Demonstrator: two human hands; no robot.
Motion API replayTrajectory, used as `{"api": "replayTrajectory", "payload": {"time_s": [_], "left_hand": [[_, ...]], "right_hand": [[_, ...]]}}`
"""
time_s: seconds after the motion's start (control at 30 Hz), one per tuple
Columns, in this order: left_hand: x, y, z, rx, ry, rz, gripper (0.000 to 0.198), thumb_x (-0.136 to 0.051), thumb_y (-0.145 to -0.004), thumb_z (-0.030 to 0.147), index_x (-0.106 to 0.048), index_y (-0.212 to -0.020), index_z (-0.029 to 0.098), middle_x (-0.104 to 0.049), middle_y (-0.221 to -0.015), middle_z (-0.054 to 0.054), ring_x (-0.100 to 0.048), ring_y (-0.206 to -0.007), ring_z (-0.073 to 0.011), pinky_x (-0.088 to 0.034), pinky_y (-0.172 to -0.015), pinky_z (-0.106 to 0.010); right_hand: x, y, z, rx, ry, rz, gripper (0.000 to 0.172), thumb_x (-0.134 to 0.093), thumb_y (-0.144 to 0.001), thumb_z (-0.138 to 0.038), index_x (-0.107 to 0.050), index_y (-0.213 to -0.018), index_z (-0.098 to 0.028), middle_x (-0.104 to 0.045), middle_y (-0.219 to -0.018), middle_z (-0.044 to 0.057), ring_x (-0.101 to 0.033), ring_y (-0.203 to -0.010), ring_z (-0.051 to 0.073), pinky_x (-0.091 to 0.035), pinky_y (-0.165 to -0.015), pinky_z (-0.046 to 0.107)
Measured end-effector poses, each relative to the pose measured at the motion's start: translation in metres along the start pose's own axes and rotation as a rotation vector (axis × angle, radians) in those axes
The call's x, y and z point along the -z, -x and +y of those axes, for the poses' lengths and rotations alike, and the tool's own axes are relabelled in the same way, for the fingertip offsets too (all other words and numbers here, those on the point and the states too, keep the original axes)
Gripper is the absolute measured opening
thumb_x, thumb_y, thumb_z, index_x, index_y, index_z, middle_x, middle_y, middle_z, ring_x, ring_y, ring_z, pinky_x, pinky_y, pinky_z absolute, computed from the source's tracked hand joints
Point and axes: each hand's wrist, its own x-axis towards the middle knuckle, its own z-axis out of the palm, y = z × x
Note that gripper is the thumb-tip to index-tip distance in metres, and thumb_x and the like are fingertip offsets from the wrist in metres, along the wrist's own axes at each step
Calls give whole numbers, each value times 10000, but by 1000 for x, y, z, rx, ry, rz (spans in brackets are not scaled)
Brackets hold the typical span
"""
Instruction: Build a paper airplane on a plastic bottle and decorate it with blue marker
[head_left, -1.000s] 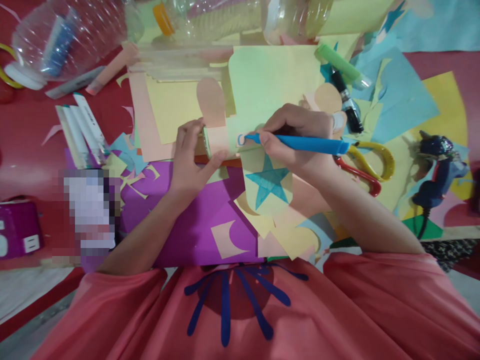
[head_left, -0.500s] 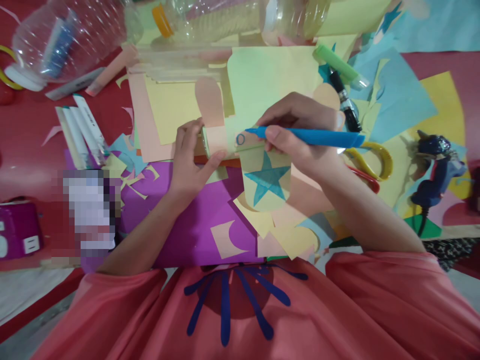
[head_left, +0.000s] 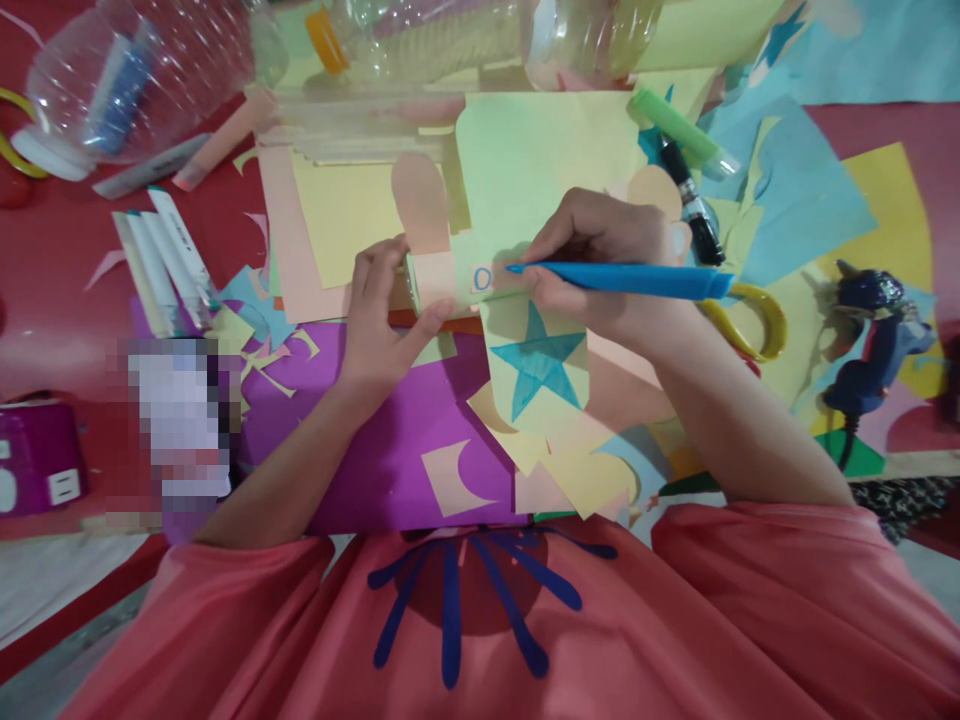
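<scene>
My right hand (head_left: 600, 265) is closed around a blue marker (head_left: 637, 281), its tip pointing left at a small pale pink paper piece (head_left: 481, 279). A blue round mark like an O shows on that piece. With thumb and fingers, my left hand (head_left: 386, 325) grips the left end of a pale green paper roll (head_left: 463, 262). Around that end a peach paper strip (head_left: 433, 277) is wrapped, with a rounded peach flap (head_left: 419, 200) standing out above it. Below the marker lies a pale sheet bearing a teal star (head_left: 537, 362).
Clear plastic bottles (head_left: 420, 40) lie along the back. White markers (head_left: 161, 262) rest at left beside paper scraps. Yellow-handled scissors (head_left: 757, 320), a black pen (head_left: 690, 200), a green marker (head_left: 682, 130) and a dark blue glue gun (head_left: 870, 340) lie on the right.
My right hand and the marker have shifted slightly right, uncovering the round blue mark, which looks bolder. My left hand stays in place on the paper roll.
</scene>
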Motion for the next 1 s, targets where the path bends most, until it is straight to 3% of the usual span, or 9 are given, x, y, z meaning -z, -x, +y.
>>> {"api": "replayTrajectory", "payload": {"time_s": [0.23, 0.6, 1.0], "left_hand": [[1, 0, 4, 24, 0, 11, 556, -526, -829, 655, -456, -1249, 298, -526, -1244, -76, -492, -1216, -290, -438, -1020, -468], [-2, -1, 3, -8, 7, 18, 556, -534, -834, 643, -439, -1259, 298, -515, -1235, -77, -503, -1209, -289, -439, -1022, -472], [0, 0, 4, 8, 6, 18, 550, -555, -825, 630, -451, -1245, 290, -514, -1249, -79, -497, -1218, -290, -431, -1041, -488]], "right_hand": [[-1, 1, -1, -12, 21, -13, 140, -655, -743, -262, -544, -666, -227, -527, -548, -45, -440, -490, 93, -350, -474, 264], [0, 1, 3, -10, -20, -63, 160, -713, -753, -359, -615, -709, -241, -626, -640, -15, -566, -575, 128, -442, -506, 271], [2, 0, 2, 48, -47, -127, 46, -652, -755, -202, -628, -716, -196, -725, -751, 8, -661, -647, 125, -517, -571, 243]]}}
